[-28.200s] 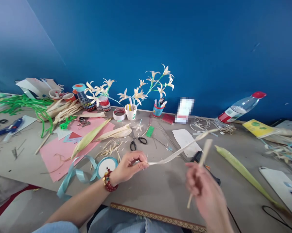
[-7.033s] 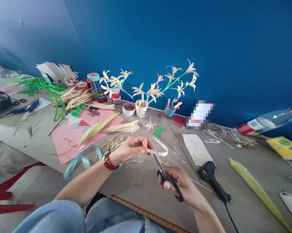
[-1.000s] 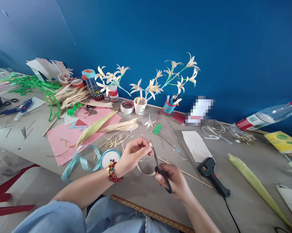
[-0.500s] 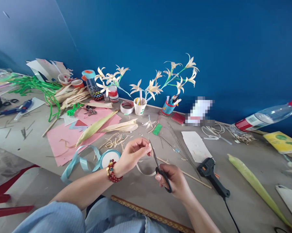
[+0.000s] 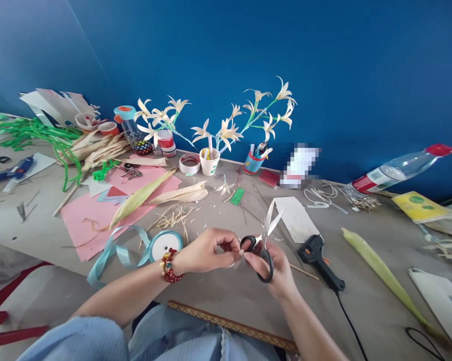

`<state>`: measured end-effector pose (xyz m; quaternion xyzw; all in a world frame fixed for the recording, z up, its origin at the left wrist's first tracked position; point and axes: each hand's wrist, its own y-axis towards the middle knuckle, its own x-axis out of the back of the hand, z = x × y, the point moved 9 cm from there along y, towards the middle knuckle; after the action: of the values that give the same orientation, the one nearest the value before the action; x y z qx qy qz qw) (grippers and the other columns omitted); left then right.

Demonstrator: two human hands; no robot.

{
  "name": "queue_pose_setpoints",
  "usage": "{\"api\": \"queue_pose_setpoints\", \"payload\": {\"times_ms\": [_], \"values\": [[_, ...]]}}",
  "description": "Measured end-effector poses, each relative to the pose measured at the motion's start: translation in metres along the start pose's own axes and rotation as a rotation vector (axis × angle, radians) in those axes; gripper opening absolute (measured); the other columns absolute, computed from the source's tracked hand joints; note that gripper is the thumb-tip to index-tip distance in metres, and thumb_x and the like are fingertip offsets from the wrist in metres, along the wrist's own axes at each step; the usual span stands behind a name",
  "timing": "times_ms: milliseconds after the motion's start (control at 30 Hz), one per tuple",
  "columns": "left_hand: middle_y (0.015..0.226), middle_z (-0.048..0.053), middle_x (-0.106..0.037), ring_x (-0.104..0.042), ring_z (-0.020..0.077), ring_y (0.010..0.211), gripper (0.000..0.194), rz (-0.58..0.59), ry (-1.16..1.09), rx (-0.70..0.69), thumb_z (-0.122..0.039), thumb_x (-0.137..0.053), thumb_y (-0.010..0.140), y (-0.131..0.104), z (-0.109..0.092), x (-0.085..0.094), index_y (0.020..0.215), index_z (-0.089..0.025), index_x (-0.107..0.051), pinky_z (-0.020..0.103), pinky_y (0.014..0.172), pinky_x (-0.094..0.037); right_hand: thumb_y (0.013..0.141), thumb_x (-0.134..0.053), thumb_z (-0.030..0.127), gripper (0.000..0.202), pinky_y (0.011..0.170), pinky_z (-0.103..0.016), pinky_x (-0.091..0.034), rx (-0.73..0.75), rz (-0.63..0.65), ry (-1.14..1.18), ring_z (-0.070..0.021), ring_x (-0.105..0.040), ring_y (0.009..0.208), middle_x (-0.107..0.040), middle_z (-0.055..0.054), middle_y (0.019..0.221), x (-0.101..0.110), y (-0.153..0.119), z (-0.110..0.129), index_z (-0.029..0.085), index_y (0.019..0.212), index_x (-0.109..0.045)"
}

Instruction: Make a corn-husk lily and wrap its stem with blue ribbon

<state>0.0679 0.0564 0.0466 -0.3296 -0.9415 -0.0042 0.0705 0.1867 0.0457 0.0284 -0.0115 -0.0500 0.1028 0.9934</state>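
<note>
My left hand [image 5: 212, 250], with a beaded bracelet on its wrist, is closed in a pinch on a small pale piece [image 5: 241, 253] that looks like corn husk. The thumb of my right hand [image 5: 276, 268] meets that piece from the other side. Black-handled scissors [image 5: 266, 235] hang on the fingers of my right hand, blades parted and pointing up and away from me. Behind my left wrist lies a spool of light blue ribbon [image 5: 166, 244], its loose end curling to the left.
A black glue gun [image 5: 319, 260] rests right of my hands, with a green husk [image 5: 384, 278] beyond it. Husk flowers [image 5: 229, 131] stand in a paper cup [image 5: 209, 163] near the blue wall. Pink paper [image 5: 85, 220] lies left; a plastic bottle [image 5: 399, 170] leans at the right.
The scissors have turned from cutting position at the left fingertips to blades up and spread. My right hand has come up to the left fingertips. The curled pale strip below is out of sight.
</note>
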Motion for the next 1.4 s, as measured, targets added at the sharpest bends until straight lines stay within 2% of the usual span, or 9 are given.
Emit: {"api": "queue_pose_setpoints", "payload": {"times_ms": [100,467,667,967,1100,1233,1300,1400], "values": [[0.07,0.0,-0.064,-0.056,0.0115,0.066,0.008,0.034,0.105,-0.046,-0.018,-0.061,0.08,0.002,-0.004,-0.005,0.072,-0.015,-0.061,0.021,0.063,-0.042,0.075,-0.069,0.048,0.031,0.05,-0.024,-0.037,-0.001,0.044,-0.009,-0.012,-0.042,0.053,-0.051,0.001,0.06,-0.003,0.0,0.003,0.018,0.072,-0.061],[0.072,0.0,-0.064,-0.056,0.0123,0.068,0.004,0.094,0.218,-0.115,-0.014,-0.059,0.072,0.002,-0.007,-0.008,0.071,-0.017,-0.059,0.022,0.065,-0.042,0.072,-0.071,0.046,0.033,0.051,-0.024,-0.035,-0.015,0.11,-0.039,-0.0117,-0.041,0.054,-0.049,0.002,0.058,-0.01,0.002,0.003,0.018,0.064,-0.056],[0.076,-0.001,-0.064,-0.057,0.0122,0.07,0.006,0.101,0.241,-0.099,-0.013,-0.058,0.073,0.002,-0.005,-0.008,0.076,-0.018,-0.059,0.022,0.066,-0.043,0.074,-0.069,0.049,0.032,0.05,-0.023,-0.036,-0.002,0.062,-0.016,-0.0118,-0.042,0.055,-0.051,0.001,0.062,-0.003,0.003,0.004,0.018,0.074,-0.061],[0.074,0.001,-0.066,-0.058,0.0131,0.069,0.004,0.087,0.257,-0.136,-0.014,-0.059,0.074,0.003,-0.01,-0.007,0.074,-0.018,-0.061,0.023,0.068,-0.044,0.07,-0.073,0.041,0.028,0.051,-0.023,-0.037,-0.005,0.102,-0.058,-0.0119,-0.044,0.054,-0.051,0.002,0.058,-0.006,0.004,0.002,0.018,0.066,-0.057],[0.073,0.001,-0.065,-0.057,0.0127,0.068,0.006,0.019,0.163,-0.065,-0.018,-0.059,0.079,0.005,-0.004,0.002,0.074,-0.016,-0.062,0.022,0.064,-0.042,0.07,-0.071,0.038,0.025,0.05,-0.023,-0.036,-0.033,0.102,-0.034,-0.011,-0.042,0.052,-0.049,0.003,0.057,-0.006,0.003,0.0,0.018,0.065,-0.057],[0.073,0.001,-0.062,-0.055,0.0128,0.068,0.017,-0.112,-0.138,0.018,-0.031,-0.061,0.084,0.004,0.007,0.01,0.08,-0.015,-0.062,0.024,0.066,-0.042,0.071,-0.071,0.038,0.023,0.048,-0.023,-0.033,-0.037,-0.003,0.034,-0.0103,-0.04,0.051,-0.051,0.003,0.058,0.002,0.001,-0.003,0.018,0.069,-0.059],[0.072,0.001,-0.06,-0.054,0.0126,0.068,0.021,-0.148,-0.28,0.033,-0.036,-0.061,0.085,0.003,0.011,0.007,0.083,-0.015,-0.061,0.025,0.067,-0.041,0.072,-0.071,0.04,0.025,0.048,-0.023,-0.033,-0.021,-0.077,0.063,-0.0107,-0.041,0.051,-0.053,0.002,0.059,0.008,0.0,-0.005,0.018,0.07,-0.059],[0.075,0.001,-0.058,-0.052,0.0118,0.068,0.022,-0.166,-0.373,0.042,-0.035,-0.066,0.082,0.004,0.013,-0.001,0.08,-0.015,-0.06,0.024,0.066,-0.04,0.073,-0.072,0.042,0.028,0.048,-0.024,-0.033,-0.011,-0.085,0.085,-0.011,-0.041,0.051,-0.055,0.001,0.061,0.008,-0.001,-0.007,0.018,0.071,-0.06]]}}
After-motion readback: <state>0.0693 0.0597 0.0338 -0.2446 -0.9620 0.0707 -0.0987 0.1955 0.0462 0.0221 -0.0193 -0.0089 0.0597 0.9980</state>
